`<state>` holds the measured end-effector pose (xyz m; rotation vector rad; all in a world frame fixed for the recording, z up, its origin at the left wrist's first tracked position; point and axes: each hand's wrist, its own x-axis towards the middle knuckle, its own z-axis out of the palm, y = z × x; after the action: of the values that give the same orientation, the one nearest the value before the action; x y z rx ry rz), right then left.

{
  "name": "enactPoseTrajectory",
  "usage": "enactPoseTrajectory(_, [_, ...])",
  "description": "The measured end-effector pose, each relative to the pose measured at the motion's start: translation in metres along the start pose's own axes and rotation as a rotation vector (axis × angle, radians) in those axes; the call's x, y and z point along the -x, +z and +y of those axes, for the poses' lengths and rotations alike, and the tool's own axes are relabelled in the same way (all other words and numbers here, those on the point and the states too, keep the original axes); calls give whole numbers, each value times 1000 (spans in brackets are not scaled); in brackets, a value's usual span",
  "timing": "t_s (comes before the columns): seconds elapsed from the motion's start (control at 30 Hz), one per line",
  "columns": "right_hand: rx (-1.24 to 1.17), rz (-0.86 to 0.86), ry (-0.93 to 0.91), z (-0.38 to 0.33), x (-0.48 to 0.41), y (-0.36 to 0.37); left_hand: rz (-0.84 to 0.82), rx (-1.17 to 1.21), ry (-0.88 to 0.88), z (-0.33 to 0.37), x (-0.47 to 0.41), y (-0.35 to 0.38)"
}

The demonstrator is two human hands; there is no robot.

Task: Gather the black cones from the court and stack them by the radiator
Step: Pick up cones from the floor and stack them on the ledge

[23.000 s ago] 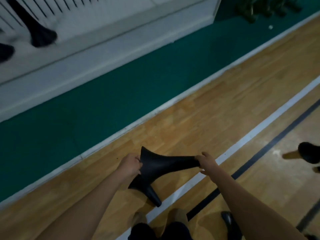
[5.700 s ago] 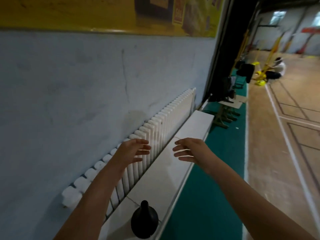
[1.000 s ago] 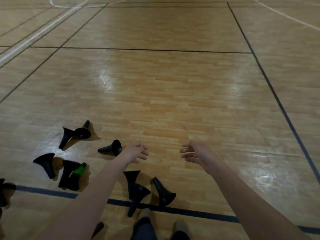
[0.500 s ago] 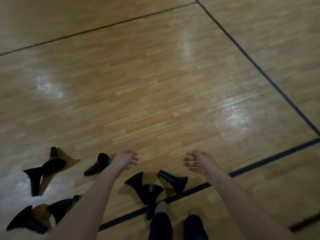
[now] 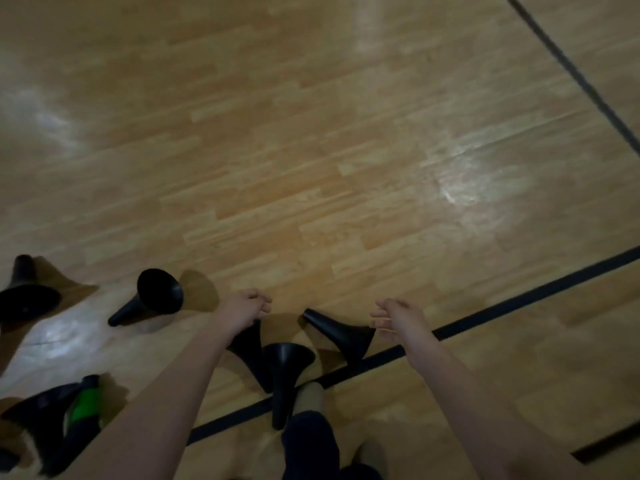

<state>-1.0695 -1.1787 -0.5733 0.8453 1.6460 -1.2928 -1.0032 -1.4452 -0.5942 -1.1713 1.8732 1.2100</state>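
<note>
Both hands empty, hovering over the floor (image 5: 311, 168): left hand (image 5: 242, 306) w/ fingers loosely curled, right hand (image 5: 394, 315) w/ fingers relaxed & a bit spread, neither touching anything. Cones (image 5: 156, 299) lie tipped on the floor, three bunched just below the hands by the black line (image 5: 485, 317), more off to the left, one w/ a green bit (image 5: 85, 403). Nearest cone (image 5: 341, 332) is just beside the right hand. Radiator not in view. They look hollow, light, prob moulded plastic: stiff neck, flared base maybe slightly flexy, smooth. Best hold imo: wrap fingers round the narrow neck, or pinch the base rim. Should nest, so several could go per hand
</note>
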Motion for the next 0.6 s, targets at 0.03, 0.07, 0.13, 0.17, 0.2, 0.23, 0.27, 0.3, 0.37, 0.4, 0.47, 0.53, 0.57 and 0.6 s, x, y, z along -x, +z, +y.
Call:
enactPoseTrajectory(0.03, [-1,6,13,14,-21,2,0,6,8,-12,-18,13])
enactPoseTrajectory(0.07, [0,13,31,27,-39,5,3,5,11,-22,-33,25])
enactPoseTrajectory(0.13, [-5,25,79,56,-75,8,20,-21,34,-46,-64,55])
enactPoseTrajectory(0.17, [-5,23,101,69,-89,9,22,-57,50,-54,-75,66])
enactPoseTrajectory(0.2, [4,22,108,81,-103,9,13,-89,63,-61,-88,77])
enactPoseTrajectory(0.23, [19,19,102,98,-119,9,-16,-117,68,-71,-103,91])
enactPoseTrajectory(0.27, [44,34,87,110,-133,8,-43,-138,71,-79,-120,102])
enactPoseTrajectory(0.3, [65,47,74,120,-145,7,-64,-156,70,-86,-135,111])
enactPoseTrajectory(0.37, [86,63,49,140,-168,5,-75,-216,64,-98,-164,130])
enactPoseTrajectory(0.4, [78,69,40,147,-178,4,-88,-244,60,-102,-176,138])
enactPoseTrajectory(0.47, [30,65,38,163,-200,2,-126,-260,51,-111,-201,158])
enactPoseTrajectory(0.53, [-50,34,44,177,-217,3,-105,-271,58,-120,-219,172])
enactPoseTrajectory(0.57, [-89,15,44,182,-223,4,-93,-275,56,-124,-227,177])
enactPoseTrajectory(0.6, [-127,1,38,188,-230,3,-92,-282,58,-126,-237,186])
